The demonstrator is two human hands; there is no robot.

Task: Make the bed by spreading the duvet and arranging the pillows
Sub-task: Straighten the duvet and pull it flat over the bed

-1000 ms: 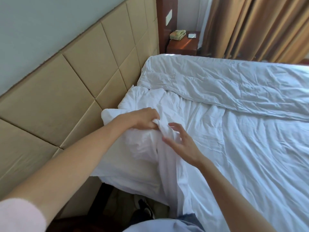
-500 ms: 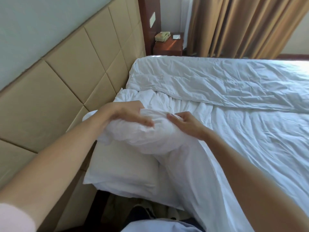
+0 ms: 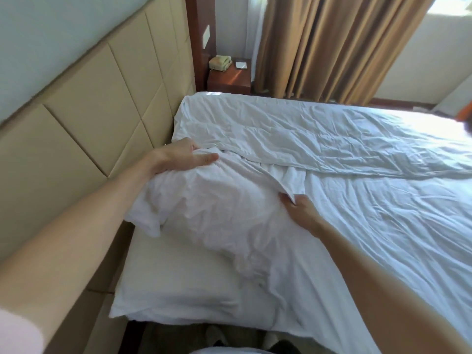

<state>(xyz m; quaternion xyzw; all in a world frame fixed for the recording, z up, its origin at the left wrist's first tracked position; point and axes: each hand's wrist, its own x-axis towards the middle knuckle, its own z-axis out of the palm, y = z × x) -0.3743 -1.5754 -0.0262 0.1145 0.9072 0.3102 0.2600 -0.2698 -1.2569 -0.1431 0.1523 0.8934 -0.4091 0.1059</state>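
A crumpled white pillow [image 3: 204,200] lies at the head of the bed, raised above the mattress corner [image 3: 168,284]. My left hand [image 3: 181,158] grips its far end near the headboard. My right hand [image 3: 301,213] pinches the pillowcase's loose edge on the pillow's right side. The white duvet [image 3: 319,139] lies folded and wrinkled across the far half of the bed, with the sheet [image 3: 396,226] bare to the right of my arm.
A padded beige headboard [image 3: 102,118] runs along the left. A wooden nightstand [image 3: 229,77] with a telephone [image 3: 220,63] stands beyond the bed, next to brown curtains [image 3: 332,47]. My feet show on the floor at the bottom edge.
Both hands lifted the bunched pillow and carried it further up the bed toward the headboard. My hands spread apart, the left to the far end, the right to the case edge.
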